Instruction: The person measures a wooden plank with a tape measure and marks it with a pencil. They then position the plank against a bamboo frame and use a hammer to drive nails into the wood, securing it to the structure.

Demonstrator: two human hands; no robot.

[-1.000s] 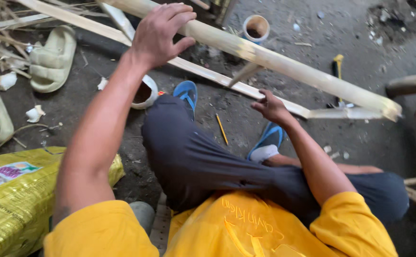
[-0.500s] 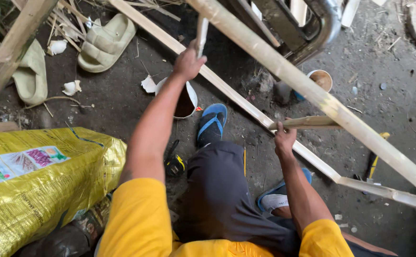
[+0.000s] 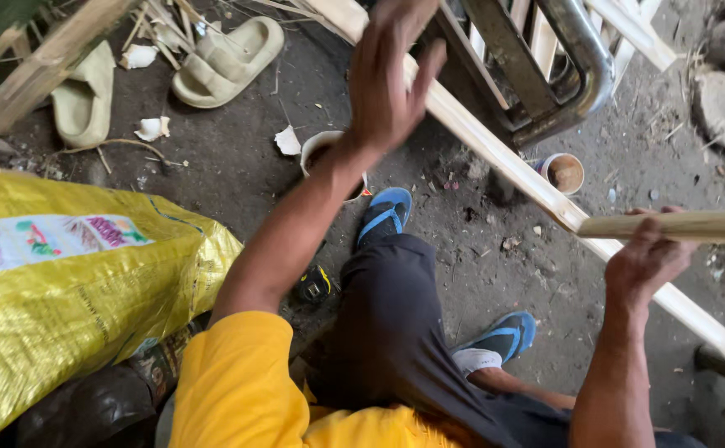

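Our left hand (image 3: pixel 391 79) has come up off the wood since a moment ago: it now hangs in the air with fingers spread and loose, holding nothing, just in front of the long pale bamboo strip (image 3: pixel 495 153) that slants across the floor. Half a second back this hand reached down toward that strip; now it is clear of it.

Our right hand (image 3: pixel 649 257) is clenched around a shorter bamboo stick (image 3: pixel 686 226), which runs out sideways to the right, just above the long strip. That grip has not let go across the frames, so the stick is now carried by the right hand alone.

Below the left hand a white cup with dark liquid (image 3: pixel 329 158) stands on the dirt floor (image 3: pixel 238 166), beside our blue sandal (image 3: pixel 383 214). A second cup (image 3: pixel 563 172) sits between the two hands, beyond the strip. A yellow sack (image 3: pixel 72 282) lies well off to the left of our left arm.
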